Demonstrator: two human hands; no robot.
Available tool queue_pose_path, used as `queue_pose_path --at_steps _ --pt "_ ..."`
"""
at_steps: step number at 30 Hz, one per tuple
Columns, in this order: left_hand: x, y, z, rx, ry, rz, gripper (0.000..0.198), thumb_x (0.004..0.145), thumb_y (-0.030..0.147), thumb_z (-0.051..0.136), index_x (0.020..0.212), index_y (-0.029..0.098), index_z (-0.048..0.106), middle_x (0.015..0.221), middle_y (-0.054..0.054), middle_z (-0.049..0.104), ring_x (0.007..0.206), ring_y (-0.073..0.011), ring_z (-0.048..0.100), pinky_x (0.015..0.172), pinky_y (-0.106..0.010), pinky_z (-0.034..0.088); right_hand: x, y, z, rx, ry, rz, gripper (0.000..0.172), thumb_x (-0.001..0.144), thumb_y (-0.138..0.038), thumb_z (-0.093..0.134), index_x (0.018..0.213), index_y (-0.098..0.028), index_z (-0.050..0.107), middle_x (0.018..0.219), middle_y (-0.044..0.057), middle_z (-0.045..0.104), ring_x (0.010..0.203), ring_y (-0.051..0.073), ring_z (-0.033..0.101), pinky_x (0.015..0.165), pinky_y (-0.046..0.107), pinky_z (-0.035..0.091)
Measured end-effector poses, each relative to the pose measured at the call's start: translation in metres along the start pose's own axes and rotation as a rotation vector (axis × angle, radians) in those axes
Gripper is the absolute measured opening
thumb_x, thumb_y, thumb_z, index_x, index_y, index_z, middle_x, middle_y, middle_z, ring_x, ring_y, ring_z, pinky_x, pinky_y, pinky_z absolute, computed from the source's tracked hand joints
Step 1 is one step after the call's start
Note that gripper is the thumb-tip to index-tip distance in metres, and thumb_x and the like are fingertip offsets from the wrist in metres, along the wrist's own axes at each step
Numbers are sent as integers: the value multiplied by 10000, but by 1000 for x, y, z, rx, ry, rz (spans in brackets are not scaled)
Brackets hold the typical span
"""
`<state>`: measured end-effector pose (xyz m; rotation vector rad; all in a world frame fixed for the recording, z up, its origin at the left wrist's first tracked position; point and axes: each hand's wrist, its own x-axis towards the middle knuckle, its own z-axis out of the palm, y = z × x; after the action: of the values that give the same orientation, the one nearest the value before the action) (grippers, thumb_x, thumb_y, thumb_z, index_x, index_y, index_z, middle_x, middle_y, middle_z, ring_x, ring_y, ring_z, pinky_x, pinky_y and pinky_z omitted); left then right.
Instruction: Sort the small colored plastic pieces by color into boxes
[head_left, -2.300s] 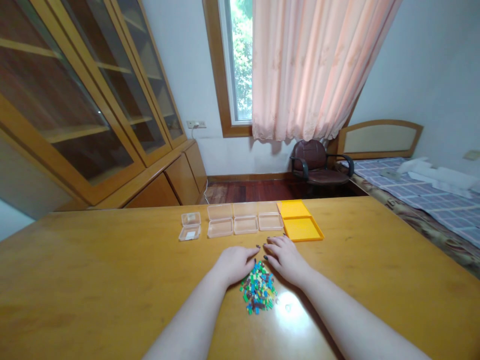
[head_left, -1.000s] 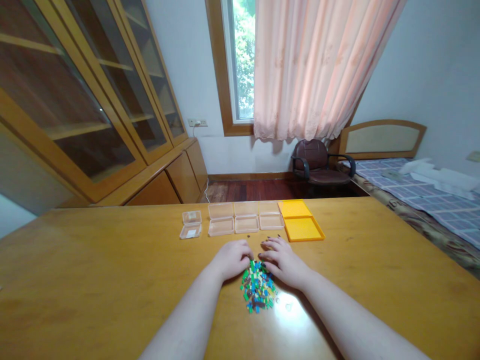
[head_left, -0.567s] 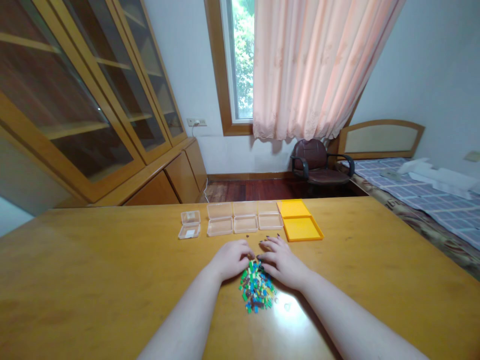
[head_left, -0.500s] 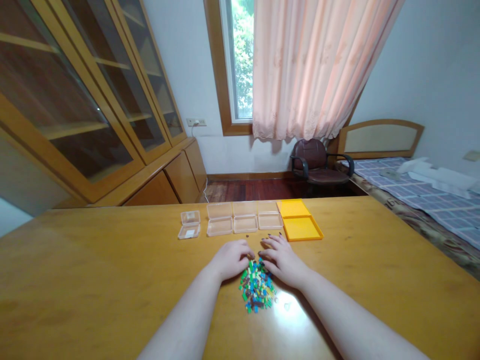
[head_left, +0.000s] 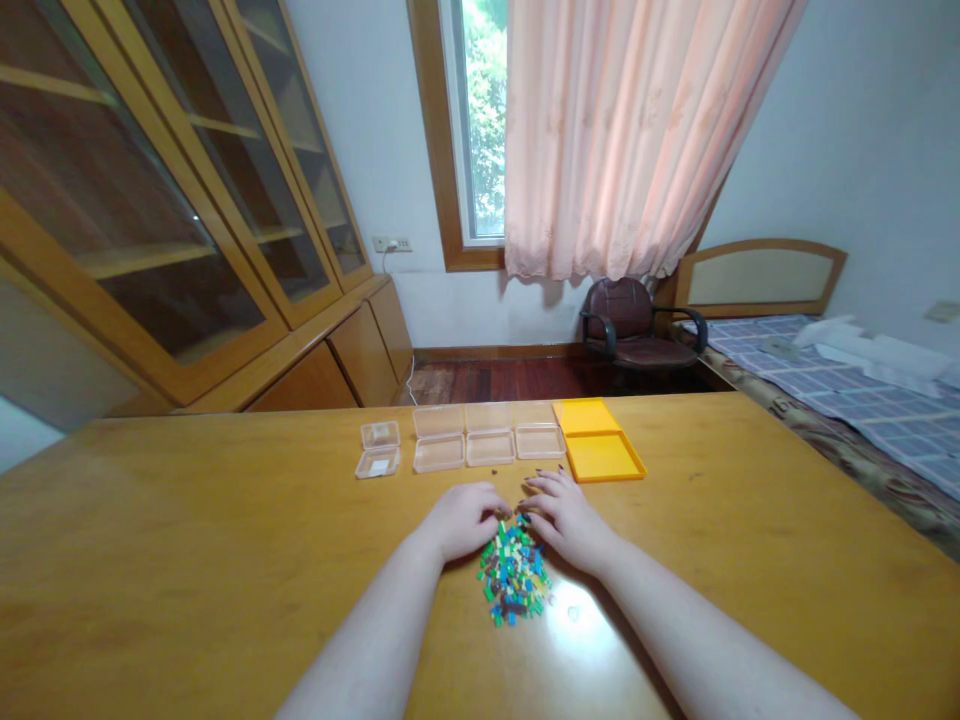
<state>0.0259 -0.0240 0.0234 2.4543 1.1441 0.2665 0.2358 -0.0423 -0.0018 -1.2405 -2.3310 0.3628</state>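
Note:
A heap of small toy building bricks (head_left: 516, 575), mostly green, blue, pale yellow and brown, lies on the wooden table (head_left: 225, 560). At its far left edge is my left hand (head_left: 466, 518), fingers curled and the thumb drawn in to them; whatever the tips hold is too small to make out. My right hand (head_left: 566, 520) rests at the far right edge of the heap. Its thumb and forefinger meet close to the bricks, while the other fingers stretch forward over the table. Any piece in that pinch is not clear.
Behind the hands stand several open clear plastic boxes (head_left: 491, 449), a smaller clear case (head_left: 377, 462) at left and an open yellow box (head_left: 609, 456) at right. One tiny dark piece (head_left: 494, 472) lies apart. Beyond the table are a chair (head_left: 630, 325) and a glass-fronted cabinet (head_left: 247, 300).
My right thumb has moved forward, closer to the forefinger. My left hand has barely shifted. The heap and the boxes look the same.

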Motion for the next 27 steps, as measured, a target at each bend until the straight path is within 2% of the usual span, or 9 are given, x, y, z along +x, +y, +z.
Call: queue_pose_path --at_steps 5,9,13,16,18,21,24,27 --pt "0 -1 2 9 -12 16 387 722 154 439 1015 279 657 893 -4 648 830 -156 567 776 -248 422 1 3 2 13 67 11 222 849 -258 464 938 -221 664 1058 71 610 1034 197 490 956 399 327" --pt "0 -2 5 11 -18 3 401 739 184 444 1078 296 626 960 7 661 874 -165 578 797 -257 429 1 3 0 5 55 37 245 862 -225 423 890 -187 663 865 65 632 864 175 530 811 330 399" --pt "2 -9 10 29 44 -91 397 763 195 434 1112 270 605 1069 -2 647 967 -175 574 865 -282 421 0 -1 -2 -8 -23 28 249 860 -224 420 873 -193 667 768 43 621 780 159 533 736 292 390" --pt "4 -15 12 41 118 -200 403 785 179 403 1137 244 588 1139 -19 618 1033 -179 556 913 -302 401 -2 -3 -3 4 -76 -13 245 857 -230 429 902 -209 669 758 33 627 762 153 535 731 285 374" --pt "4 -16 12 34 160 -217 399 787 166 398 1131 232 590 1150 -27 611 1041 -177 551 919 -299 398 -2 -4 -4 8 -86 -43 241 849 -238 443 931 -220 670 764 34 627 773 157 532 735 289 364" --pt "3 -11 10 5 161 -98 362 787 160 407 1069 237 621 1058 -22 642 959 -161 572 868 -274 416 -2 -5 -5 3 -101 -70 244 836 -233 457 957 -228 669 778 41 618 791 165 522 738 293 352" --pt "2 -2 8 -29 81 55 281 775 178 446 942 242 663 888 -5 661 829 -144 581 782 -245 426 -1 -6 -7 -3 -142 -62 228 811 -207 479 939 -217 668 778 39 609 779 161 516 732 286 344" --pt "1 6 8 -38 19 138 248 747 173 477 879 235 677 797 3 648 751 -132 568 724 -223 415 0 -6 -6 -10 -151 -27 206 785 -182 496 901 -205 665 775 34 602 777 158 516 733 279 340"
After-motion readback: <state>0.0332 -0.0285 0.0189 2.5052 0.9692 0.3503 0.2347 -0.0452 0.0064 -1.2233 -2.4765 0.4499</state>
